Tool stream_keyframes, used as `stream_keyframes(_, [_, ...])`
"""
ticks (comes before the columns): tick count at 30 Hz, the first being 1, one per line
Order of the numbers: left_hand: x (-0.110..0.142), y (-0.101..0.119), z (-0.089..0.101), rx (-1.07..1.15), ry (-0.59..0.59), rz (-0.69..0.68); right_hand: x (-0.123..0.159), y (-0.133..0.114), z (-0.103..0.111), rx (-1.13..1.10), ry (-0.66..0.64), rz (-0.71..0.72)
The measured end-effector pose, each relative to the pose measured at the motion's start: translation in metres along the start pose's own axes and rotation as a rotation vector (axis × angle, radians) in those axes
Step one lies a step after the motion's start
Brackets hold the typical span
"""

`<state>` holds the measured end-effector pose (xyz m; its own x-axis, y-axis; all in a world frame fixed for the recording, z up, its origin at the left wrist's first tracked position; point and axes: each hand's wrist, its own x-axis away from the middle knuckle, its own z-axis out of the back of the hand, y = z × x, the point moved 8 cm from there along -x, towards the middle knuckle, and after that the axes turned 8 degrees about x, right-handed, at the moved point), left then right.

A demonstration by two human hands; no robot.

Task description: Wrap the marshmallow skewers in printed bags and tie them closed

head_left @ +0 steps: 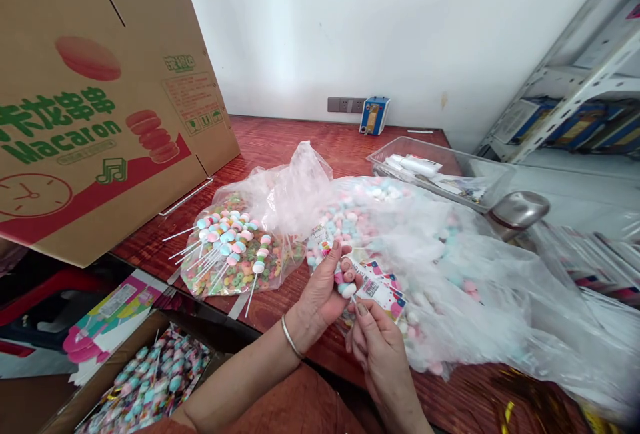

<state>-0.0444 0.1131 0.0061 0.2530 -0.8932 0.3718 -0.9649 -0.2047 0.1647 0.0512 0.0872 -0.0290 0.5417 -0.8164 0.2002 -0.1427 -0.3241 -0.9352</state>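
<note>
My left hand (324,294), with a silver bangle at the wrist, pinches a short stack of pastel candy pieces (345,281) at the table's front edge. Just below it, my right hand (376,344) holds the thin white stick (353,299) that enters the stack from underneath. Behind my fingers lies a small printed paper label (381,291) on a large clear plastic bag of loose pastel candies (450,267). To the left, several finished candy skewers (227,244) rest on a smaller bag of colourful cereal rings (235,274).
A big cardboard "Macaron" box (95,101) leans at the left on the red-brown wooden table (280,141). A clear plastic tray (440,171) and a metal lid (517,211) sit at the right. An open box of wrapped skewers (150,381) stands below left. Metal shelving (575,81) fills the far right.
</note>
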Motion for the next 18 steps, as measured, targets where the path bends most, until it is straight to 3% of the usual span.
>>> stream_keyframes(10, [0.002,0.009,-0.006,-0.032,-0.016,-0.031,0.003,0.004,-0.007,-0.060,-0.051,-0.063])
stream_keyframes(15, [0.001,0.010,-0.001,0.011,0.031,-0.018,0.004,0.003,-0.001,0.183,-0.088,0.023])
stream_keyframes(18, [0.002,0.005,0.000,0.025,0.056,0.002,0.006,-0.011,0.006,0.438,-0.012,0.156])
